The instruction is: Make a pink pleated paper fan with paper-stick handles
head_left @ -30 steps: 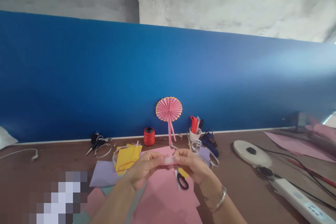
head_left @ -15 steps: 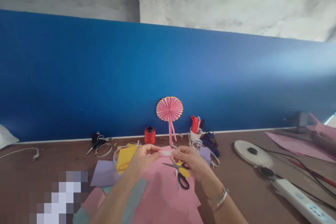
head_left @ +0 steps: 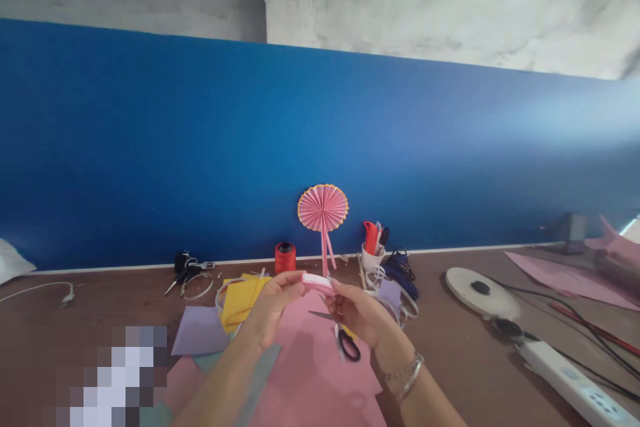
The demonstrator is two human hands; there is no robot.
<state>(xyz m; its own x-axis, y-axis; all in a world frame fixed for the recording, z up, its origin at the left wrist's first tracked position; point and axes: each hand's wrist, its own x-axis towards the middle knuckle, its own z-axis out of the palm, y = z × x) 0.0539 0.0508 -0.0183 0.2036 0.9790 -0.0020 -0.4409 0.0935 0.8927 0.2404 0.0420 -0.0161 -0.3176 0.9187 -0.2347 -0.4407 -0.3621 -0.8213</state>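
A short pink folded paper strip (head_left: 319, 284) with a white band along it is stretched between my hands over the pink paper sheets (head_left: 305, 373). Its left end is pinched between the thumb and fingers of my left hand (head_left: 277, 300). The other end sits in the closed fingers of my right hand (head_left: 364, 310). Below my right hand lies a pair of scissors (head_left: 349, 345) with black handles, its blades partly hidden by the fingers. Behind the strip, a round pleated pink paper fan (head_left: 323, 207) with a yellow edge leans upright against the blue panel.
At the back stand a red thread spool (head_left: 285, 257) and a white cup (head_left: 373, 256) with pens. Yellow paper (head_left: 243, 300) and purple paper (head_left: 199, 329) lie left. On the right are a white round disc (head_left: 470, 285), cables and a white power strip (head_left: 575, 380).
The strip has tilted and now shows more of its white band and pink edge. My right hand has shifted slightly left and covers more of the scissors.
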